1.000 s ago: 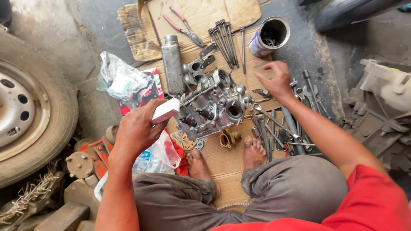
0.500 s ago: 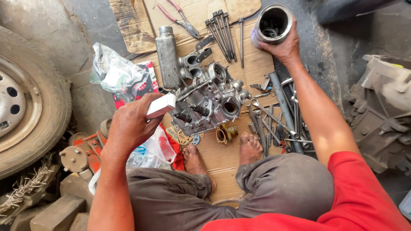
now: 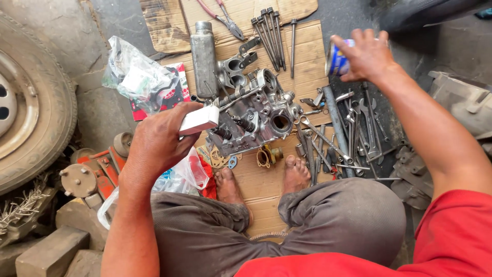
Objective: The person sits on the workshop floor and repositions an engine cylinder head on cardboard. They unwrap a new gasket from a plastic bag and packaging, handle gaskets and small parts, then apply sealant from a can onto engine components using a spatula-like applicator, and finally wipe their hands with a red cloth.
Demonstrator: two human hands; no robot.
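- the left hand (image 3: 156,141) pinches a small white box (image 3: 199,120) between thumb and fingers, its end held just over the near-left corner of the metal engine part (image 3: 253,117).
- the right hand (image 3: 368,55) is closed around a blue and white tin can (image 3: 336,59), lifted above the spread of tools; the fingers wrap its side.
- far left of the left hand, a car tyre (image 3: 38,102) stands by the wall, with an orange jack (image 3: 95,172) below it.
- just beyond the left hand lies a clear plastic bag (image 3: 136,77) on a red and white packet (image 3: 169,90).
- between the two hands the engine part rests on flattened cardboard (image 3: 307,48), a grey metal cylinder (image 3: 204,59) touching its far-left side.
- further out, long bolts (image 3: 269,36) and red-handled pliers (image 3: 223,18) lie on the cardboard.
- below the right hand, wrenches and spanners (image 3: 353,133) lie piled on the floor.
- near the person's bare feet (image 3: 296,174) sit gaskets and a small brass fitting (image 3: 270,155).
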